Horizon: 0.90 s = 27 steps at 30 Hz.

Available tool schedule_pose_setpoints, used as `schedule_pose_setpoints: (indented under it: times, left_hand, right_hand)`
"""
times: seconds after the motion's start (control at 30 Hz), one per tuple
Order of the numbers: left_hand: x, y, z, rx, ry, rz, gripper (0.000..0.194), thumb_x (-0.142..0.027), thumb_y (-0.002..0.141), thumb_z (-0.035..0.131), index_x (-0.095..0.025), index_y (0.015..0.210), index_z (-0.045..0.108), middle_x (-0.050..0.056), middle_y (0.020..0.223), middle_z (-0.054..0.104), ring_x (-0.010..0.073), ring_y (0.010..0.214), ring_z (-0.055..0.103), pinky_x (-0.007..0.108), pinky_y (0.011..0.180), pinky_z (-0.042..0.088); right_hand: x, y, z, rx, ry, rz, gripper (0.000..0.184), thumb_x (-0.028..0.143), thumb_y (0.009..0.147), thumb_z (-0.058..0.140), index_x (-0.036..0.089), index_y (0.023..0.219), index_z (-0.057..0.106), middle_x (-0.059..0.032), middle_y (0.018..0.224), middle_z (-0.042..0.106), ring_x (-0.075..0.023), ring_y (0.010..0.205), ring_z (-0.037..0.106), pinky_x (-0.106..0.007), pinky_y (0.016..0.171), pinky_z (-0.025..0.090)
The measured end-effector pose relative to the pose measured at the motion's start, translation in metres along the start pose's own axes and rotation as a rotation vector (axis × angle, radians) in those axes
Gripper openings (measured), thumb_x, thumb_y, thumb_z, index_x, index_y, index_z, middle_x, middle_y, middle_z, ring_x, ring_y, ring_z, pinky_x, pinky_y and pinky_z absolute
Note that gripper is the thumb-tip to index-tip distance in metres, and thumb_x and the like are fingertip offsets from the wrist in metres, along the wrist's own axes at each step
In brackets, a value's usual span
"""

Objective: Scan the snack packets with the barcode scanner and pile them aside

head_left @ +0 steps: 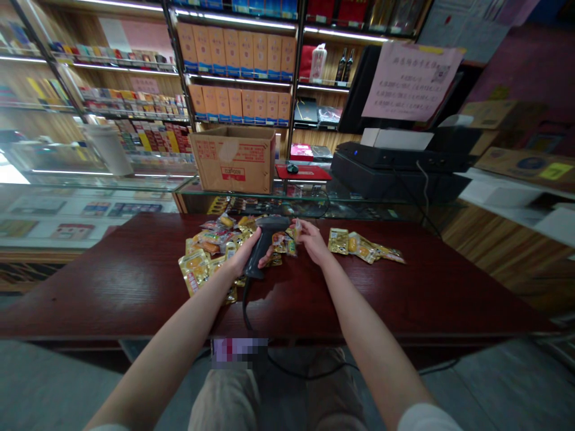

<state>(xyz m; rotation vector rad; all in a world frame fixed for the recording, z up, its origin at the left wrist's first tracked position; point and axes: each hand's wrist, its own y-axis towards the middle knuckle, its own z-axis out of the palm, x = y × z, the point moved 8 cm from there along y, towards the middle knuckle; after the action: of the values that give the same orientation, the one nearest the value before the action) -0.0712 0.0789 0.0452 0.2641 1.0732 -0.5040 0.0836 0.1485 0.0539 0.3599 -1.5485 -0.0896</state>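
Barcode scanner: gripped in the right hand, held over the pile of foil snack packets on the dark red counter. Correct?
Not quite: the barcode scanner is in the left hand, not the right, as the head view shows. The rest stands: it is held over the pile of foil snack packets on the dark red counter.

Barcode scanner (264, 244) w/ matt dark plastic body, snack pkts (196, 270) in glossy foil-type film, surface (112, 281) of smooth glossy dark-red wood, carton (233, 161) of matt rough cardboard, display case (90, 182) topped in smooth glass.
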Motion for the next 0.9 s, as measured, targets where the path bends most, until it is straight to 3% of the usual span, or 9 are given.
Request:
schedule_pose_setpoints:
  times: [0.2, 0.5, 0.7, 0.8, 0.9]
  left_hand:
    - [0.008, 0.004, -0.005, 0.024, 0.036, -0.043, 0.068, -0.077, 0.086, 0.04, -0.014, 0.065, 0.055, 0.0, 0.039, 0.044, 0.0094, 0.03, 0.038, 0.02, 0.03, 0.028]
    - [0.005, 0.002, -0.004, 0.022, -0.029, -0.011, 0.058, -0.068, 0.09, 0.046, -0.013, 0.078, 0.057, -0.001, 0.055, 0.052, 0.0072, 0.033, 0.04, 0.02, 0.031, 0.033]
    - [0.003, -0.002, -0.002, 0.034, -0.013, -0.024, 0.058, -0.069, 0.089, 0.047, -0.014, 0.071, 0.053, -0.002, 0.054, 0.048, 0.0065, 0.034, 0.039, 0.019, 0.031, 0.034]
    - [0.0, -0.005, -0.003, -0.002, -0.018, -0.038, 0.064, -0.073, 0.089, 0.042, -0.015, 0.066, 0.053, -0.002, 0.046, 0.043, 0.0072, 0.033, 0.038, 0.019, 0.033, 0.033]
    - [-0.002, -0.01, -0.002, 0.0, -0.027, -0.068, 0.066, -0.075, 0.088, 0.039, -0.015, 0.064, 0.052, -0.001, 0.043, 0.042, 0.0088, 0.035, 0.041, 0.019, 0.035, 0.034]
  right_hand:
    - [0.003, -0.004, 0.003, 0.014, 0.125, 0.081, 0.05, 0.019, 0.056, 0.044, 0.019, 0.096, 0.073, -0.0069, 0.096, 0.075, -0.0264, 0.106, 0.065, -0.037, 0.084, 0.053]
    - [-0.005, 0.0, 0.007, 0.069, 0.149, 0.112, 0.035, 0.026, 0.057, 0.045, 0.019, 0.084, 0.066, -0.0085, 0.08, 0.068, -0.0239, 0.08, 0.062, -0.036, 0.069, 0.053]
    - [-0.007, 0.001, 0.01, 0.098, 0.158, 0.109, 0.036, 0.027, 0.058, 0.044, 0.02, 0.088, 0.064, -0.0076, 0.089, 0.068, -0.0231, 0.085, 0.062, -0.036, 0.072, 0.053]
    - [-0.004, 0.005, -0.01, -0.027, 0.049, 0.053, 0.033, 0.026, 0.065, 0.046, 0.021, 0.093, 0.063, -0.0059, 0.096, 0.067, -0.0226, 0.092, 0.062, -0.036, 0.078, 0.052]
    - [0.009, 0.0, -0.061, -0.367, -0.338, 0.004, 0.028, 0.022, 0.071, 0.049, 0.019, 0.094, 0.064, -0.0095, 0.102, 0.065, -0.0248, 0.101, 0.06, -0.041, 0.091, 0.048]
